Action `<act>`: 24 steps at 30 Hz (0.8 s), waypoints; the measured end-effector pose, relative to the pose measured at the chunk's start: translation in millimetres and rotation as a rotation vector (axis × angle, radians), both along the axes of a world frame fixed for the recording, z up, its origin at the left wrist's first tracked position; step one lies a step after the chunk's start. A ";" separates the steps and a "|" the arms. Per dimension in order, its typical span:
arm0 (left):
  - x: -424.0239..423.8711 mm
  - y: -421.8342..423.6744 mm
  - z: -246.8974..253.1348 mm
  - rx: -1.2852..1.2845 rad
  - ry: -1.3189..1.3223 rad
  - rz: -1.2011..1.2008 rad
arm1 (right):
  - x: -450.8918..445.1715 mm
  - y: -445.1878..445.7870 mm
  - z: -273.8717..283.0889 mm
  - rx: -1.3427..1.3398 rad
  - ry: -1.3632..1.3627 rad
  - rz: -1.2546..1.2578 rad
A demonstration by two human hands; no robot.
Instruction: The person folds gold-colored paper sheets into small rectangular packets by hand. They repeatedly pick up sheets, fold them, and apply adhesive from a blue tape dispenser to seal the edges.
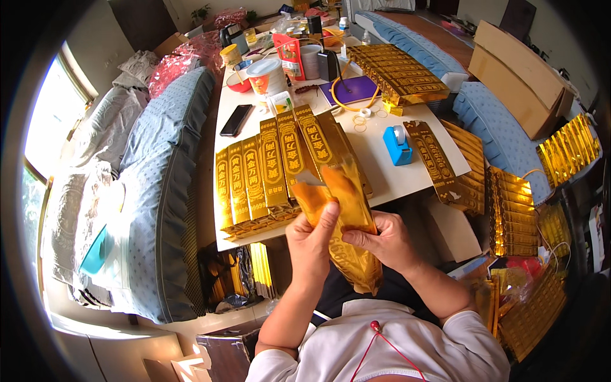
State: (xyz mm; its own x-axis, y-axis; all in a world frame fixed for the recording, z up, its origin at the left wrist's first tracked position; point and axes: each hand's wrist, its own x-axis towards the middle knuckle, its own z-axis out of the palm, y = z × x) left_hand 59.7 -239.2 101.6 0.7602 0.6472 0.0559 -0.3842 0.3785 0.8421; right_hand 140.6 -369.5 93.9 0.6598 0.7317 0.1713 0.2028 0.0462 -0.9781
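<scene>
A crinkled gold foil wrapper [351,248] is held up in front of my chest, above the near edge of the white table [391,184]. My left hand [312,236] pinches its upper left part between thumb and fingers. On the other side, my right hand [386,241] grips the foil with the thumb on top. The wrapper's upper end is spread in two flaps and slightly blurred; what it contains, if anything, is hidden. Just beyond my hands lie long gold printed boxes [279,157], side by side in a stack. They bear raised writing.
A blue tape dispenser [397,145] stands right of the stack, near a flat gold printed strip [429,155]. A black phone [236,120] lies at the left. Farther back are a tub [265,79], a purple book [351,90] and another gold stack [398,71]. Blue-covered sofas [167,124] flank the table.
</scene>
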 end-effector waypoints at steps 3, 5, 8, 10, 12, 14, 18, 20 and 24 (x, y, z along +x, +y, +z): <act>-0.6 16.4 20.8 -0.049 -0.148 0.104 | -10.1 -2.5 -11.2 -0.083 0.028 0.058; -4.4 27.0 30.2 -0.049 -0.158 0.172 | -19.4 -12.0 -26.5 -0.265 0.053 0.097; -10.1 31.9 2.7 -0.010 -0.055 0.039 | -30.4 -23.4 -69.3 -0.192 -0.101 0.029; -16.0 25.9 -18.8 0.018 -0.005 -0.055 | -32.1 -27.0 -81.5 -0.218 -0.269 0.017; -22.2 16.3 -26.0 0.052 0.088 -0.089 | -28.9 -27.8 -80.4 -0.195 -0.462 0.029; -23.4 9.5 -30.1 0.091 0.145 -0.101 | -18.8 -29.2 -73.2 -0.076 -0.602 0.003; -28.5 -0.7 -34.8 0.227 0.134 -0.192 | 1.4 -22.6 -11.8 0.034 -1.010 -0.189; -32.5 -6.3 -36.9 0.254 0.143 -0.229 | 5.4 -18.6 1.8 0.042 -1.152 -0.185; -38.4 -7.9 -36.9 0.348 0.196 -0.300 | 6.4 -14.9 3.9 0.020 -1.144 -0.082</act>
